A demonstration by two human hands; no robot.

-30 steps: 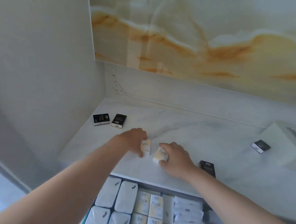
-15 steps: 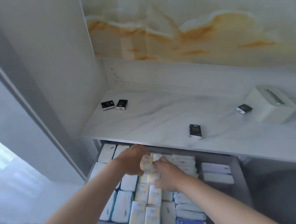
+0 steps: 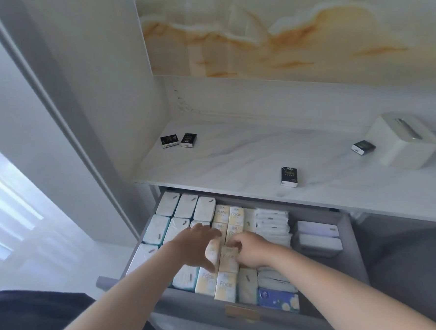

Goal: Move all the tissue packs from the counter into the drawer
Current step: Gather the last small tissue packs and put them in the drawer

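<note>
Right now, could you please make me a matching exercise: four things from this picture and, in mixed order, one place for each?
Things:
1. blue flowered pack
2. white tissue box
3. pair of black packs
4. lone black pack

Places:
A. counter, far left
B. counter, near its front edge
C. drawer, front row
D. counter, far right

Pairs: 1-C; 2-D; 3-A; 4-B

4 black packs [image 3: 289, 176] lie flat on the counter [image 3: 237, 161]: 2 far left, 1 near the front, 1 far right; the open drawer [image 3: 197, 314] holds rows [image 3: 186, 206] of white and yellow packs, 1 yellow pack [image 3: 229, 258] atop.
</note>
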